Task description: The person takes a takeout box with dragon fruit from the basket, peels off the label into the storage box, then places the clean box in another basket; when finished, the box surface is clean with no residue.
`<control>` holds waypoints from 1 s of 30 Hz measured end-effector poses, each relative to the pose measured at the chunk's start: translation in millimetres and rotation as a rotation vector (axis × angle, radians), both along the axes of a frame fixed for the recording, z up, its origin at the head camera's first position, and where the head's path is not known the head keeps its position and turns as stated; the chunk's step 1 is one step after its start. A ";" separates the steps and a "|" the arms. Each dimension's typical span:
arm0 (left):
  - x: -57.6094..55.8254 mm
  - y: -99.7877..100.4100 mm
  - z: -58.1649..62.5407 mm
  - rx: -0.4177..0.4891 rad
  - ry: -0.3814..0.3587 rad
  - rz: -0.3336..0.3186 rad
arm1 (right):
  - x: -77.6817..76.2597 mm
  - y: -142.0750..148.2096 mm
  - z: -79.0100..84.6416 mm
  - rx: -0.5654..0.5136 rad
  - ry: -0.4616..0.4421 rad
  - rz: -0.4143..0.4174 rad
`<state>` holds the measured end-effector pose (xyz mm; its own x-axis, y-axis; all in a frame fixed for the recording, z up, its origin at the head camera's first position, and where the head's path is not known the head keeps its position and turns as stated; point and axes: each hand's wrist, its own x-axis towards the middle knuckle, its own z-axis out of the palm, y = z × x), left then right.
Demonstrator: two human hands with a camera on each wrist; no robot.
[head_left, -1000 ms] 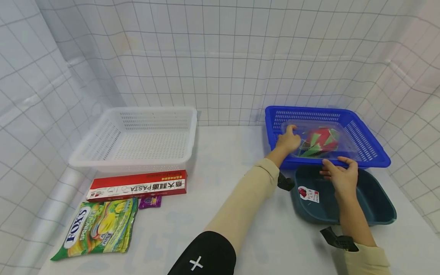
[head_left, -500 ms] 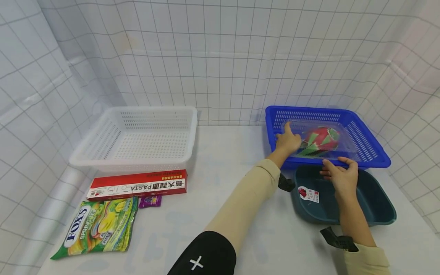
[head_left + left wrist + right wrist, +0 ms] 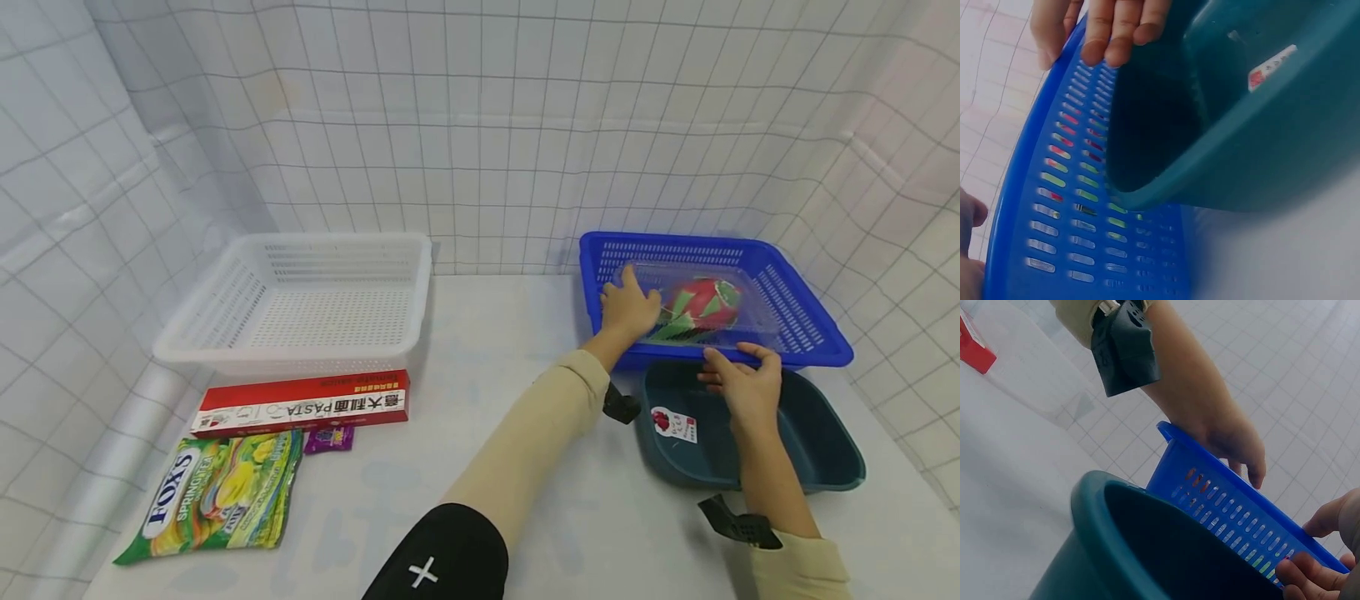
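A blue perforated basket (image 3: 813, 321) stands at the right. Inside it lies a clear plastic box (image 3: 759, 312) over a red and green dragon fruit (image 3: 705, 304). Reaching across the basket's left side, my left hand (image 3: 628, 310) has its index finger extended and thumb apart, at the box's left edge. My right hand (image 3: 750, 392) holds the basket's front rim, one digit over the top and the other fingers against the outer wall, as the right wrist view shows. Below that hand is a teal basin (image 3: 825, 437) with a small fruit label (image 3: 673, 424).
At the left stands a white perforated basket (image 3: 322, 321). In front of it lie a red pasta box (image 3: 300, 406), a green Fox's candy bag (image 3: 217, 496) and a small purple packet (image 3: 328, 439). White gridded sheeting (image 3: 487, 133) rises behind.
My left index finger has straightened from a bent position, and the thumb now points toward the dragon fruit. The right hand and the containers have stayed put.
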<state>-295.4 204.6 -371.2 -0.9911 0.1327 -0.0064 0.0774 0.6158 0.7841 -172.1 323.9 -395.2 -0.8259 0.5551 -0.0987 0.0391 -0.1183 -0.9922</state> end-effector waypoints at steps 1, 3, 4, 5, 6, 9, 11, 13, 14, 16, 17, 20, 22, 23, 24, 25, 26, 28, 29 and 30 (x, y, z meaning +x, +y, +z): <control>0.4 -0.7 -0.5 -0.004 0.036 -0.003 | 0.1 -0.1 0.0 -0.001 -0.001 0.000; 2.3 -2.6 -0.6 0.013 0.122 -0.012 | 0.6 -0.3 0.5 -0.002 -0.003 0.000; 3.6 -3.8 -0.8 0.028 0.167 -0.017 | 0.9 -0.3 0.8 -0.001 -0.004 -0.001; 4.5 -4.7 -1.2 0.050 0.209 -0.023 | 1.1 -0.2 1.2 -0.003 -0.004 -0.001; 5.3 -5.6 -1.9 0.078 0.253 -0.029 | 1.5 -0.2 1.2 -0.005 -0.005 -0.003; 7.6 -8.4 -4.3 0.158 0.335 -0.047 | 1.8 0.1 1.2 -0.005 -0.007 -0.004; 9.5 -11.3 -4.8 0.199 0.355 -0.053 | 2.2 -0.2 1.2 -0.012 -0.006 -0.002; 11.8 -15.8 -4.4 0.222 0.366 -0.061 | 2.3 -0.8 1.7 -0.016 -0.007 -0.001; 12.7 -18.5 -4.3 0.235 0.373 -0.066 | 2.4 -1.1 2.1 -0.019 -0.004 0.001; 15.2 -25.6 -3.6 0.250 0.388 -0.081 | 2.6 -2.0 2.9 -0.018 0.001 0.008; 16.4 -29.9 -3.5 0.260 0.393 -0.090 | 2.4 -2.6 3.3 -0.022 0.001 0.009; 20.9 -42.7 -2.5 0.285 0.405 -0.127 | 2.9 -2.8 3.6 -0.028 0.007 0.023; 25.2 -50.8 -0.2 0.286 0.406 -0.157 | 3.3 -1.8 3.9 -0.037 0.008 0.026; 27.7 -54.7 1.2 0.287 0.402 -0.180 | 3.8 -1.0 3.9 -0.041 0.007 0.028; 30.5 -58.4 3.1 0.287 0.397 -0.206 | 4.2 -0.2 3.8 -0.042 0.006 0.029; 33.5 -62.0 5.1 0.280 0.391 -0.230 | 4.4 0.7 3.7 -0.045 0.004 0.031; 36.3 -65.4 7.1 0.274 0.383 -0.257 | 4.6 1.3 3.7 -0.045 0.003 0.032; 42.4 -72.9 11.2 0.255 0.360 -0.314 | 4.7 1.8 3.7 -0.046 -0.003 0.032; 45.0 -76.7 12.4 0.242 0.350 -0.341 | 4.5 1.7 3.5 -0.045 -0.005 0.033; 47.7 -80.9 14.1 0.229 0.344 -0.371 | 4.3 1.4 3.4 -0.045 -0.007 0.032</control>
